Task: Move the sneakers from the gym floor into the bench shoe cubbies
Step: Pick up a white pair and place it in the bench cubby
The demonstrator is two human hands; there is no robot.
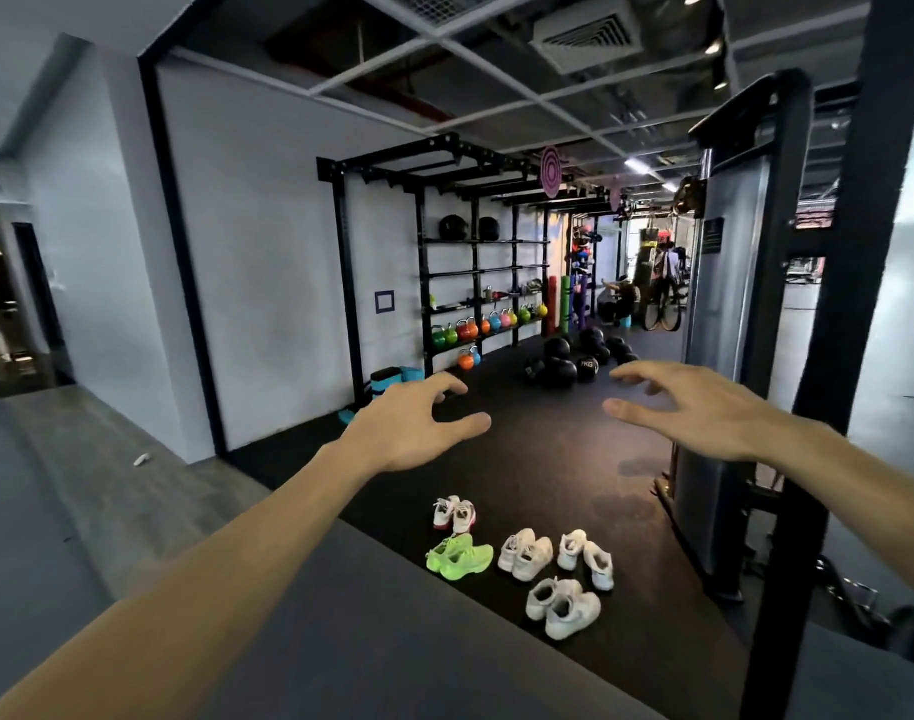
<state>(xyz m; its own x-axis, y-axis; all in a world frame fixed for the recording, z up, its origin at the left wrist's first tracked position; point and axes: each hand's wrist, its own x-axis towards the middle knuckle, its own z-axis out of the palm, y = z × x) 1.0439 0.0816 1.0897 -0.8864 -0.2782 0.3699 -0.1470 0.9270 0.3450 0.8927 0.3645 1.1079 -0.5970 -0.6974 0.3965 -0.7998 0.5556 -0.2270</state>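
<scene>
Nothing moved yet, by the look of it. Five pairs of sneakers on the dark floor, all below and ahead of the hands, none lifted.

Left hand (410, 428) stretched out, fingers loosely curved and spread, holding nothing. Right hand (699, 407) the same: reaching forward, fingers relaxed and apart, empty. Both up in the air, well above the shoes, touching none of them.

Under the left hand, furthest out: white pair with red soles (454, 513). Just nearer than that, green pair (459, 557). Between the two hands and lower down: white pair (525, 554). Toward the right hand's side: another white pair (585, 558), one shoe angled away from its mate. Nearest of all, below the gap between the hands: last white pair (563, 608).

Grey bench top (371, 641) under the left forearm, close in. Cubbies not visible from here, presumably below that top, so cannot tell whether any are already filled.

Left to do, judging from this: every visible pair, five in all, still to be picked up and stowed.
</scene>
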